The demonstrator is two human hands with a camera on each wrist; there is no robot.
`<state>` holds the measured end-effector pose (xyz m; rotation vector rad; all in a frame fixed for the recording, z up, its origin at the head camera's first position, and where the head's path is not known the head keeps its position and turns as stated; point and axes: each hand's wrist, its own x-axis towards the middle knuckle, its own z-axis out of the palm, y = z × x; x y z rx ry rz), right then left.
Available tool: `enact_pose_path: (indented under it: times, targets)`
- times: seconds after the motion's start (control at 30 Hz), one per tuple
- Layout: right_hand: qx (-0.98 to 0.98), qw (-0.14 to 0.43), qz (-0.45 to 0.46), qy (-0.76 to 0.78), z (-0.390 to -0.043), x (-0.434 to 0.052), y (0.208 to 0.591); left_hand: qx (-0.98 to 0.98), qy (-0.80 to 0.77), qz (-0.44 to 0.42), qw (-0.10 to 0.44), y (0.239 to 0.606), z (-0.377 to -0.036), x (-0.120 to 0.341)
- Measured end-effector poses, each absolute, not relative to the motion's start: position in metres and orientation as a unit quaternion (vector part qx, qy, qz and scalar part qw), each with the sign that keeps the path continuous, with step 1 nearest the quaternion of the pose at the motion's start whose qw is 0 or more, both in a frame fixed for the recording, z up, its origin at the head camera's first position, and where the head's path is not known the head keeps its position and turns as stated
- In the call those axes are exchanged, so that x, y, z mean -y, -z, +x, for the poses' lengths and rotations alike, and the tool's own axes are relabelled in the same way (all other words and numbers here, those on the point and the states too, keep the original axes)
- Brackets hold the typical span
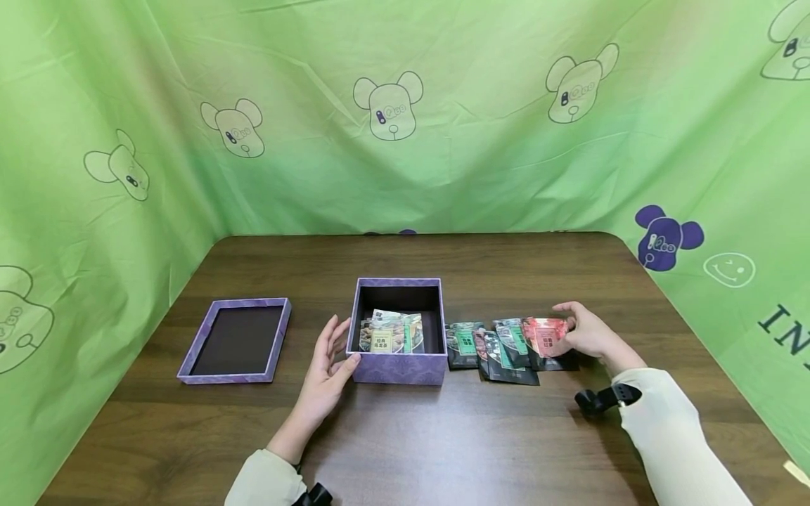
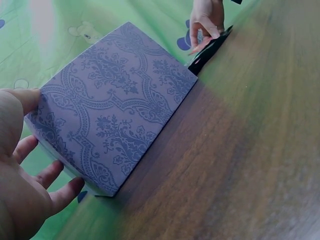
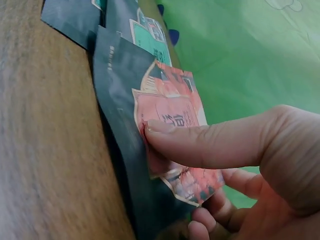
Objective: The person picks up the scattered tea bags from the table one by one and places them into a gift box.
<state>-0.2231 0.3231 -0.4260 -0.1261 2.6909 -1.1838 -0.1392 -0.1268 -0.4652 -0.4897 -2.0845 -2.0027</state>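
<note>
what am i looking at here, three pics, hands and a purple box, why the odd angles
There is no machine: a person works with two bare hands and wears three cameras. The wide picture comes from a camera on the head, looking down at a brown table ringed by a green cloth. The other two come from cameras strapped to the wrists, so they sit very close and tilted.

On the table stands an open purple box with a few packets inside. Its lid lies apart, inside up. Beside the box is a row of dark packets.

The left hand rests open against the box's near corner. The right hand has a grip on the red packet at the row's end, thumb on top, fingers beneath.
</note>
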Motion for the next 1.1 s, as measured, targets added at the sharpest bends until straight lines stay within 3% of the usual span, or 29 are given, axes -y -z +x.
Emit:
enact_pose_path:
  times: [0.27,0.5,0.77,1.1]
  targets:
    - [-0.890,0.118,-0.063,0.436,-0.225,-0.337,0.424,0.707,0.679,-0.165,0.106,0.464,-0.139,0.126]
    - [-0.823,0.191,-0.046,0.533,-0.226,-0.352,0.420,0.708,0.679,-0.165,0.106,0.464,-0.138,0.126]
    - [-0.806,0.200,-0.042,0.556,-0.228,-0.356,0.414,0.706,0.679,-0.168,0.109,0.464,-0.138,0.126]
    - [-0.749,0.196,-0.107,0.624,-0.231,-0.354,0.409,0.710,0.675,-0.169,0.109,0.465,-0.139,0.127]
